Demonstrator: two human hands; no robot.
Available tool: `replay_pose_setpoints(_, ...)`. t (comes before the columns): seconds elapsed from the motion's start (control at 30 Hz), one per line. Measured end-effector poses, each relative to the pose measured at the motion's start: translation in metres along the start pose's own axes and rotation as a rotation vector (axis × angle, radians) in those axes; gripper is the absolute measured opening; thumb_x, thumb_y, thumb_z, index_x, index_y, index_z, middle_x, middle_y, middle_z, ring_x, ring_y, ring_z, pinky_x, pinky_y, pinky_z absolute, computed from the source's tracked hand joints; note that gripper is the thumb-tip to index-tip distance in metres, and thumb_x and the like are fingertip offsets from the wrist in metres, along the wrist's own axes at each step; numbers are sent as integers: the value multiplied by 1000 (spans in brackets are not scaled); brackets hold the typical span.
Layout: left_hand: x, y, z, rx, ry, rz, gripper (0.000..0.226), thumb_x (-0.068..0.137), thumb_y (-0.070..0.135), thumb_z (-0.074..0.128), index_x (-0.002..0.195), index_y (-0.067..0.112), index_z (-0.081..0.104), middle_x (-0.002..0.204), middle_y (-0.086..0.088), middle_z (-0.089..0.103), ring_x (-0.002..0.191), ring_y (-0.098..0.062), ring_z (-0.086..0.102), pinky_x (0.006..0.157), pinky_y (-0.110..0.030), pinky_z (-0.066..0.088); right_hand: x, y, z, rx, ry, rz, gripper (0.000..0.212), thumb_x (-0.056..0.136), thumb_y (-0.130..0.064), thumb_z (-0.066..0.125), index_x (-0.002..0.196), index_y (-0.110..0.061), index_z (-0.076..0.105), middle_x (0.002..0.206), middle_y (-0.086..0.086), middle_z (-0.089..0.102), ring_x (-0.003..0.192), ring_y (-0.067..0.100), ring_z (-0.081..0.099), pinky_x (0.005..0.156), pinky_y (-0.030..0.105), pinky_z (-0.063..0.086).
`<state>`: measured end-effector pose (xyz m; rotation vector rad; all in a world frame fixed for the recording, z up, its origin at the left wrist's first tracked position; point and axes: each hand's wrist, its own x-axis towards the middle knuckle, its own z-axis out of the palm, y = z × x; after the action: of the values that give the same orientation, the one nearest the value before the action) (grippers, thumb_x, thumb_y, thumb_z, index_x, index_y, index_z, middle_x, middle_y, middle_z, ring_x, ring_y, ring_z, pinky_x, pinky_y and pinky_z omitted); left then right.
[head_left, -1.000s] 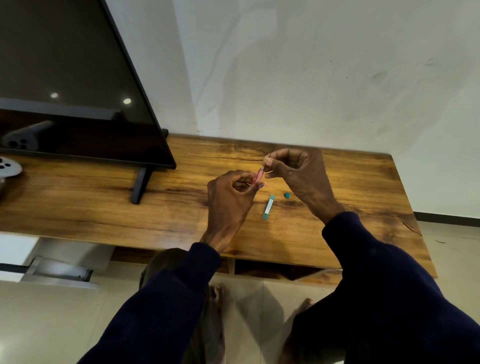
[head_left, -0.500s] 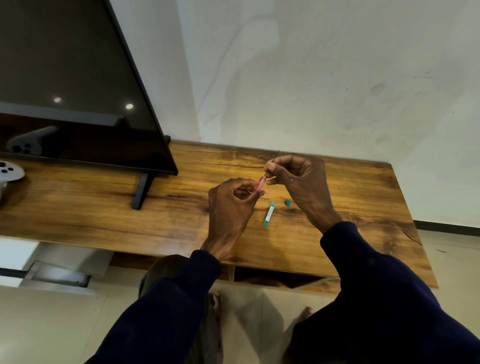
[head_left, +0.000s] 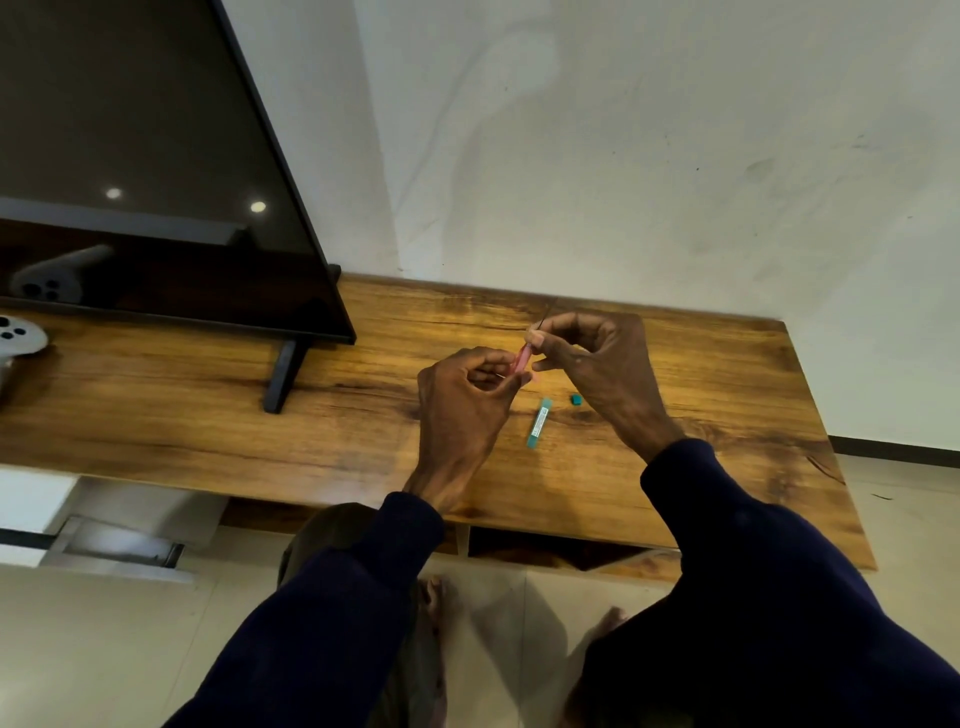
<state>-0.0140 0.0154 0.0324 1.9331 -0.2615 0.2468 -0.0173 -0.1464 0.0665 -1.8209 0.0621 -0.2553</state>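
My left hand pinches a small pink tube between thumb and fingers above the wooden table. My right hand, just to its right, pinches a thin dark lead or needle at the tube's upper end; the fingers are curled. On the table below the hands lie a teal tube with a white label and a small teal cap.
A large dark TV screen stands at the left on a black foot. A white game controller lies at the far left edge. A white wall rises behind the table. Bare feet and tiled floor show below the table's front edge.
Both hands stayed close together over the table; the right hand shifted slightly up along the thin piece. The camera tilted a little, so the scene sits lower in view.
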Motion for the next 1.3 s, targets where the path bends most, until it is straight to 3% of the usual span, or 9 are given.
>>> replay_pose_setpoints(0.37,1,-3,-3,23,-14,-10,30,82,31,85,109,33,72,81,31,63,87,9,71,71,-8,57,1,3,-1,-28,-31,27,16,93,-13,76,104,-3,78,97,8,79,83,14,77,68,24,63)
replay_pose_setpoints(0.53,0,-1,-4,46,-16,-17,31,82,32,85,108,38,69,78,35,60,80,14,69,72,-8,57,0,5,-5,-43,-8,29,14,93,-12,75,105,-4,78,94,8,78,81,16,77,67,21,62)
replay_pose_setpoints(0.67,3,-9,-3,96,-22,-78,25,82,29,85,106,23,78,83,22,69,77,6,70,75,-20,62,-1,16,-11,-103,23,74,14,93,-14,76,103,-5,79,90,7,78,75,14,77,67,22,62)
replay_pose_setpoints(0.8,9,-19,-1,236,-52,-134,22,82,23,87,101,14,81,90,3,80,77,-1,72,74,-15,60,-1,31,-18,-159,48,106,9,92,-7,76,99,-4,79,87,7,78,76,14,76,68,27,64)
replay_pose_setpoints(0.87,14,-24,1,291,-93,-166,21,82,18,88,100,10,80,92,-3,81,85,-13,75,82,-34,65,-3,40,-22,-208,55,98,6,91,-5,76,96,-6,80,84,6,77,76,15,75,64,25,64)
replay_pose_setpoints(0.93,19,-30,6,361,-150,-201,22,81,17,87,100,9,80,96,-6,80,93,-23,75,89,-44,62,-5,49,-26,-279,67,100,7,91,-5,77,93,-11,80,81,1,77,75,13,74,61,19,61)
replay_pose_setpoints(1.07,25,-38,17,460,-199,-224,12,82,17,86,87,8,79,85,-6,78,85,-23,73,91,-39,58,-8,67,-33,-457,84,119,9,90,-6,77,96,-12,81,87,-3,75,79,-4,65,66,-2,44)
replay_pose_setpoints(1.17,25,-41,23,474,-165,-209,10,82,13,85,79,7,78,77,-7,76,75,-18,66,82,-34,55,-9,78,-38,-523,91,159,10,90,-4,77,99,-8,80,94,3,76,78,-8,60,64,-6,41)
replay_pose_setpoints(1.3,22,-45,25,454,-179,-199,9,86,15,83,86,7,79,82,-9,78,79,-20,73,87,-38,60,-8,89,-40,-578,49,194,14,90,-7,78,104,-8,79,103,6,77,78,-6,59,61,-5,42)
